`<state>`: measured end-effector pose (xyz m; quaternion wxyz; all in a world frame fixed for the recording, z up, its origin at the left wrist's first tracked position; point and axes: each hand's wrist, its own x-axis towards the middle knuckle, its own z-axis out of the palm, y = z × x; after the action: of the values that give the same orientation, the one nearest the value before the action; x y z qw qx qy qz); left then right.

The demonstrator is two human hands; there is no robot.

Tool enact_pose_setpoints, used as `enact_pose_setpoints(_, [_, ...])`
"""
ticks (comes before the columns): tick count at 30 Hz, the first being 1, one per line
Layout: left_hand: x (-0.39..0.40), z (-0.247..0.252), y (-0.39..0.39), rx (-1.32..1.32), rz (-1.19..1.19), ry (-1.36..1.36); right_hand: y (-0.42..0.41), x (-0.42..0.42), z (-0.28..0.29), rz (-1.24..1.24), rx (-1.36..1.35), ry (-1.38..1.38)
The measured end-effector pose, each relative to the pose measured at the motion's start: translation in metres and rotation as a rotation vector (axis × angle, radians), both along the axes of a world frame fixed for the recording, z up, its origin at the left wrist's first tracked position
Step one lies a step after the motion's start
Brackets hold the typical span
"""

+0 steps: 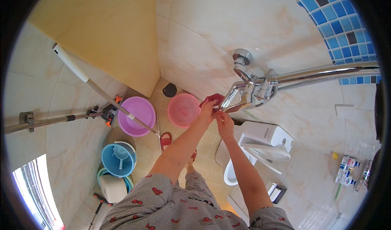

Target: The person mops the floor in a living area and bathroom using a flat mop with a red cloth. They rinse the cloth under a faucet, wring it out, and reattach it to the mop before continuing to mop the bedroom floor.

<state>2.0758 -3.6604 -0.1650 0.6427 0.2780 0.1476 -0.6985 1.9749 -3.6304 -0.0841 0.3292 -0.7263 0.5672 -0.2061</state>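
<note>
A dark red cloth point(215, 98) is bunched in my left hand point(209, 110), just beside the end of the chrome tap point(233, 93) on the tiled wall. Close against it, under the tap's end, is my right hand point(225, 125) with its fingers bent. Whether those fingers grip part of the cloth is hidden. Below on the floor stands a pink basin point(183, 110) that looks filled with liquid.
A purple basin point(137, 116), blue bucket point(114, 160) and long-handled mop point(108, 94) stand at left. A black round object point(169, 90) lies in the corner. The white toilet point(259, 135) is at right. A chrome pipe point(323, 73) runs from the tap.
</note>
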Motion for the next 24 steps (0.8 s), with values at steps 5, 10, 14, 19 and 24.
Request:
enact_pose_setpoints(5, [-0.004, -0.028, 0.019, -0.123, -0.039, 0.199, -0.032, 0.013, 0.009, -0.532, 0.746, -0.449])
enact_pose_setpoints(10, [-0.012, 0.004, 0.034, -0.122, 0.133, 0.332, -0.039, 0.013, -0.031, -0.505, 0.752, -0.742])
enact_pose_setpoints(14, [-0.011, -0.015, 0.044, -0.053, 0.123, 0.285, -0.040, 0.024, -0.064, -0.489, 0.453, -0.483])
enact_pose_setpoints(19, [0.007, -0.020, 0.042, 0.179, 0.111, 0.054, -0.028, 0.060, -0.041, -0.512, 0.401, -0.482])
enact_pose_setpoints(24, [0.021, 0.018, 0.021, 0.271, 0.069, -0.020, -0.030, 0.080, 0.007, -0.568, 0.497, -0.350])
